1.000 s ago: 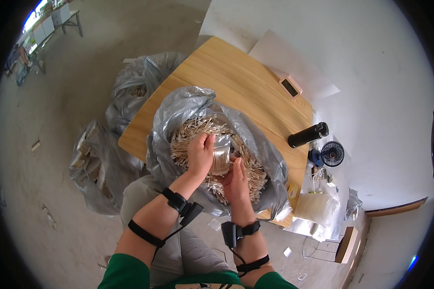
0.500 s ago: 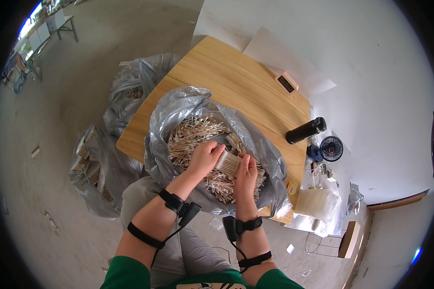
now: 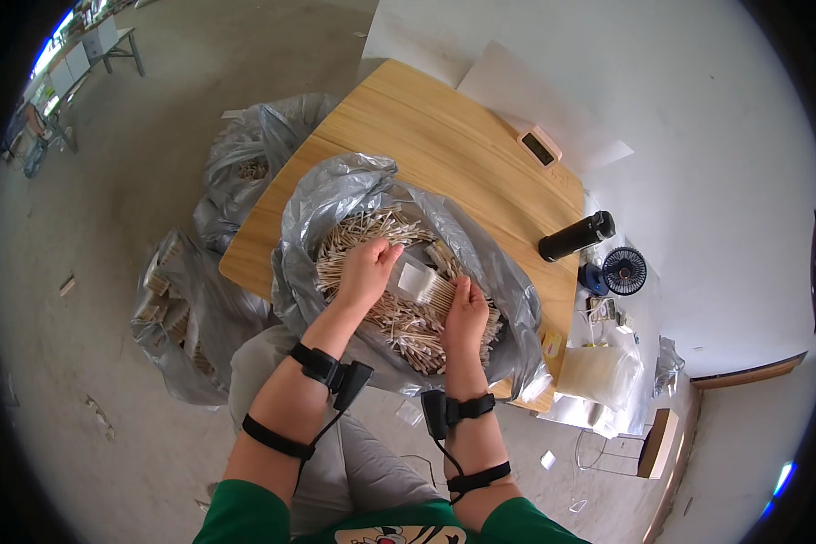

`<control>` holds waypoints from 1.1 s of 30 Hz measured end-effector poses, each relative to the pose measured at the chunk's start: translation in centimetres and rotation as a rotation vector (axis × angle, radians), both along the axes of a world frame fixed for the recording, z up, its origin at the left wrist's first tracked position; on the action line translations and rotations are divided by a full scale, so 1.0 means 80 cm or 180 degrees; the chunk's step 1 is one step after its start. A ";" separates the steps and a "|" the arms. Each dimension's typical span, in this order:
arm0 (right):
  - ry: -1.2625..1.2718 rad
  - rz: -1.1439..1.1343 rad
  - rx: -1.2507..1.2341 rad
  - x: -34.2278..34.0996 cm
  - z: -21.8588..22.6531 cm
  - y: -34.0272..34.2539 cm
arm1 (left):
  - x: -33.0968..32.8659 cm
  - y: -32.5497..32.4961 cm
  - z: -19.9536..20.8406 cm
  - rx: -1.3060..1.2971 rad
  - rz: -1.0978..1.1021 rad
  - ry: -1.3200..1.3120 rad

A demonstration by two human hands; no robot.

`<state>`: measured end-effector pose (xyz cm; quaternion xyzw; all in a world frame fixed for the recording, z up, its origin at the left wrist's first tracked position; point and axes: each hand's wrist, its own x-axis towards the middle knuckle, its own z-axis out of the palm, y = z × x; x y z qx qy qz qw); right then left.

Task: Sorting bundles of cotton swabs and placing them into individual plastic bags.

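the right hand (image 3: 463,313) pinches a small bundle of sticks (image 3: 429,288), its long axis pointing toward the left hand (image 3: 364,272), whose grip holds the bundle's clear sleeve (image 3: 412,276) over the grey bag (image 3: 335,195).

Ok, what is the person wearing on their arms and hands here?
Both hands are bare: left hand, right hand. Each forearm carries two black straps, the one at the wrist holding a small black device with a thin black cable. Green sleeves are pushed up near the elbows.

At frame centre we see the left hand (image 3: 364,272) and right hand (image 3: 465,313) resting on a small bundle of sticks (image 3: 426,288) over the open grey bag (image 3: 335,195) of wooden sticks (image 3: 399,322) on the table (image 3: 435,145), a black bottle (image 3: 576,237) at right.
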<state>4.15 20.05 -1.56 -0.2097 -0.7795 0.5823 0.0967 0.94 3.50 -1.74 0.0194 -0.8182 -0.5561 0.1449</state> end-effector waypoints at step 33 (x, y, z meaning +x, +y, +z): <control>0.1556 0.2299 0.2528 -0.033 -0.005 -0.068 | -0.007 -0.072 0.056 -0.0743 0.1199 0.0721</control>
